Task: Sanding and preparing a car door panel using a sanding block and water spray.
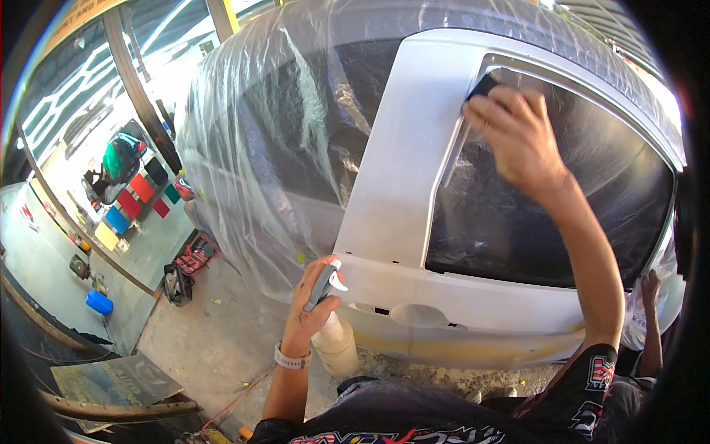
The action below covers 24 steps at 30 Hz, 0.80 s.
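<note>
Black pad (481,87): straight-edged, gripped in my right hand (519,133) (blurred), jutting left, by the white door pillar (399,163).
Spray bottle (336,346): cloudy cream, grey-headed, clasped in my left hand (309,300), body below it; contents unclear.

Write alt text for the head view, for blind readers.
A person's right hand holds a dark pad at the window frame of a silver car door; the left hand grips a spray bottle. Clear plastic sheeting hangs alongside.

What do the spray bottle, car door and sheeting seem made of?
Spray bottle: probably plastic, dull; its body looks cloudy.
Car door: likely painted metal, satin; smooth whitish panel, soft sheen.
Sheeting: apparently thin plastic film, glossy; see-through, wrinkled.
</note>
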Motion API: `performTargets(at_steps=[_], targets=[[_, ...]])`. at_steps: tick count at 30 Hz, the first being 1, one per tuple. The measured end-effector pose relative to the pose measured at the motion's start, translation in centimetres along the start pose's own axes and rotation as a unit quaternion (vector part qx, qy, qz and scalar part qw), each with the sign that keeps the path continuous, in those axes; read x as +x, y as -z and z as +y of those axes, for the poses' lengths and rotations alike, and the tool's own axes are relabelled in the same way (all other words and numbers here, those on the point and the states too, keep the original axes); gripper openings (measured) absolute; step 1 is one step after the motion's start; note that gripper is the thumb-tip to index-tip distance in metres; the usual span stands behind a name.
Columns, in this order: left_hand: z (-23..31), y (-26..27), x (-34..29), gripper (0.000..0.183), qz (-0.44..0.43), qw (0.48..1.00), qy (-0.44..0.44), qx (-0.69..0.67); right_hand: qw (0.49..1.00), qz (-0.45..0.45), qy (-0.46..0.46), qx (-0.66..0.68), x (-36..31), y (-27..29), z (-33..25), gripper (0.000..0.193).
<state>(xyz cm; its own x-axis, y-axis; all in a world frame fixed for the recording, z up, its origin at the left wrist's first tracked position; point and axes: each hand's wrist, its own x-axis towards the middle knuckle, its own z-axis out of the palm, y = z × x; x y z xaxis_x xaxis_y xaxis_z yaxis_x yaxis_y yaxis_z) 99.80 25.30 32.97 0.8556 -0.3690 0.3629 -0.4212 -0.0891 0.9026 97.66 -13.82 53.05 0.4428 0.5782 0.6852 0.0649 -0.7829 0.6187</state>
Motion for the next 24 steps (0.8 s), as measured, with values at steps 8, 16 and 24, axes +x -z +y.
performTargets(at_steps=[8, 16, 24], targets=[[0.4, -0.1, 0.0, 0.061, -0.015, 1.000, -0.003, -0.025, 0.992, 0.019, -0.007, -0.122, 1.7, 0.4, 4.4, 0.043], [0.5, 0.0, -0.5, 0.061, -0.016, 1.000, -0.001, -0.025, 0.993, 0.060, -0.067, -0.076, 1.3, -0.3, 3.0, 0.043], [-0.2, 0.1, 0.3, 0.065, -0.020, 1.000, 0.005, 0.013, 0.994, 0.058, -0.058, 0.078, -5.5, -2.8, -10.4, 0.037]])
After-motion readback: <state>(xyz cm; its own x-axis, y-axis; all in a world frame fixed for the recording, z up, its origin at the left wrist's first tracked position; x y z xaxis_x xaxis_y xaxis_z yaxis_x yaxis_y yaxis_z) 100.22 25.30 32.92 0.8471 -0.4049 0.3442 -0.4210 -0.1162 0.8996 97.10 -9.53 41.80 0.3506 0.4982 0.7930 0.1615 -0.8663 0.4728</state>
